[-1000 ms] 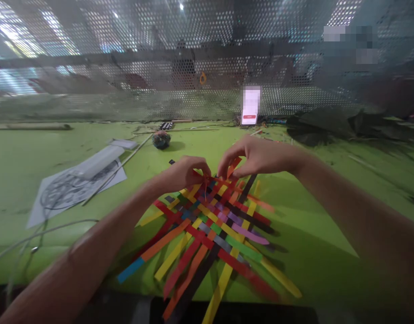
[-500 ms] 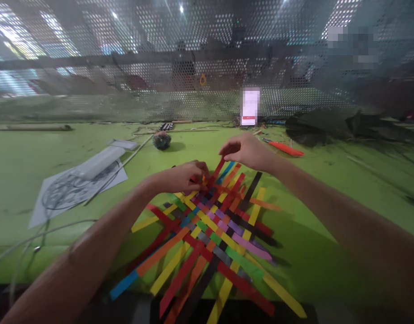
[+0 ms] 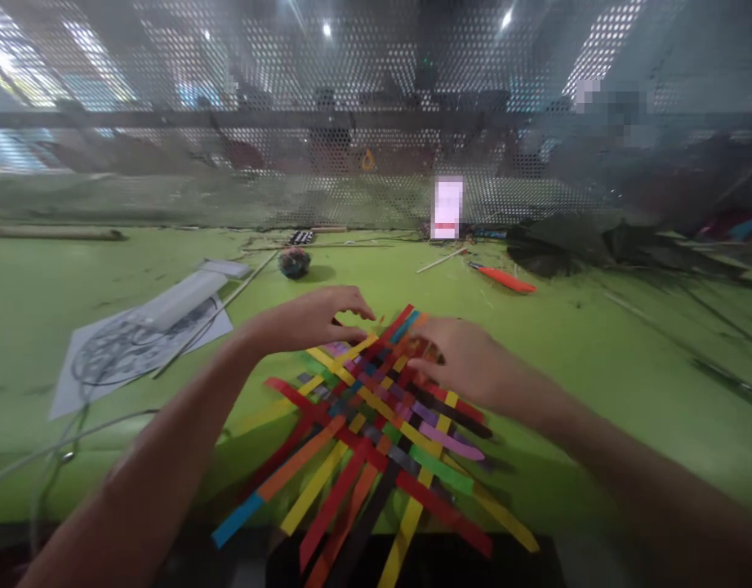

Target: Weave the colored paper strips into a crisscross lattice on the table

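A loose weave of coloured flat strips (image 3: 376,396) lies on the green table, its ends fanning out on all sides. Red, yellow, orange, blue, green, black and purple strips cross over and under. At its far left edge is my left hand (image 3: 327,317), thumb and fingers apart with nothing between them, close to a yellow strip end. My right hand (image 3: 467,355) lies low over the far right part of the weave, fingers curved around orange strip ends. Motion smears those fingers, so a grip cannot be made out. The red strip (image 3: 397,327) stands out between both hands.
On the green table (image 3: 565,367), a printed sheet (image 3: 94,359) with a white object lies left. Farther back are a dark ball (image 3: 294,263), a red-handled tool (image 3: 504,278), a lit phone (image 3: 447,208) and dark leaf-like material (image 3: 553,245). A perforated metal screen (image 3: 259,192) stands behind.
My right hand has let go of the red strip's end and come down and nearer onto the weave. My left hand has opened and lifted slightly off the strips.
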The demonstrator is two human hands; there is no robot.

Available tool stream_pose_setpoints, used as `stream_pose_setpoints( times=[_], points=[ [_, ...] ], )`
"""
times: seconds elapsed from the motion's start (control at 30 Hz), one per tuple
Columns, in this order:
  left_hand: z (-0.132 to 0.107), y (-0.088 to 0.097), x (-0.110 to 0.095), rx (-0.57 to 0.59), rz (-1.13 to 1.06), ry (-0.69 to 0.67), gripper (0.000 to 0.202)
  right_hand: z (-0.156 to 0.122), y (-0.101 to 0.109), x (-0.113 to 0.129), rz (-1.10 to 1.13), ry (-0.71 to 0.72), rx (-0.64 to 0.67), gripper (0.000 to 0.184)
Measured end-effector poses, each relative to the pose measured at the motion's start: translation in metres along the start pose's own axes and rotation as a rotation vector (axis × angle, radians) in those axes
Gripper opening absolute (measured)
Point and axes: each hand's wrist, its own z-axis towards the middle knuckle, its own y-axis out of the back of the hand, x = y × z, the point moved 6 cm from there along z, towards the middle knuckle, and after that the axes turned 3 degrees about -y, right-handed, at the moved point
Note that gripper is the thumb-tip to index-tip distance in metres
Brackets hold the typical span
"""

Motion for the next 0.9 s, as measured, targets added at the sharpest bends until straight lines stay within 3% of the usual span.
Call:
stream_pose_setpoints(
  times=[0.13,0.23,0.37,0.6,0.9],
  points=[
    [-0.020,-0.002,-0.020,0.012,0.125,0.159,0.032,-0.012,-0.018,0.010,-0.247,-0.006,0.008,0.033],
    [-0.034,-0.019,-0.042,0.019,0.238,0.263,0.034,-0.012,-0.026,0.012,-0.339,0.009,0.012,0.039],
    [-0.042,-0.046,-0.061,0.035,0.325,0.333,0.034,-0.009,-0.033,0.010,-0.300,0.047,-0.022,0.043],
    [-0.051,-0.070,-0.060,0.033,0.418,0.349,0.037,-0.014,-0.032,0.014,-0.246,0.027,0.025,0.035],
    [-0.057,-0.071,-0.066,-0.030,0.441,0.332,0.038,-0.016,-0.037,0.019,-0.287,0.015,0.051,0.033]
  ],
)
